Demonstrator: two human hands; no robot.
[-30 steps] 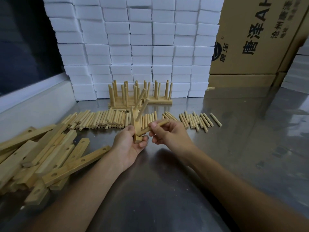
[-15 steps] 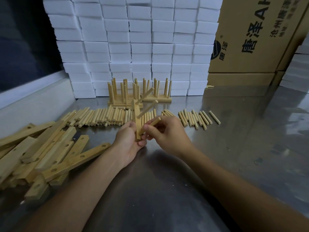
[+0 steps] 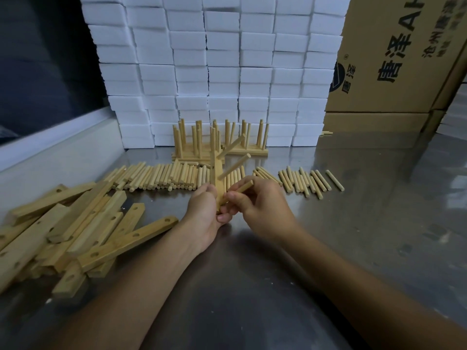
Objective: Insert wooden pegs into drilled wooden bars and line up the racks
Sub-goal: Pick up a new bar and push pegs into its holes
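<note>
We steady one upright drilled bar (image 3: 218,183) in our left hand (image 3: 205,215), right hand (image 3: 262,205) pinching a peg (image 3: 240,190) angled at its lowest hole for seating.

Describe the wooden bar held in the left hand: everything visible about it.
The pale wooden bar with drilled holes stands nearly upright, its lower end gripped by the left hand above the steel table. Two round wooden pegs already in it jut up and to the right. The right hand pinches a third light wooden peg, its tip at the bar's lower part; whether it is seated cannot be told.
</note>
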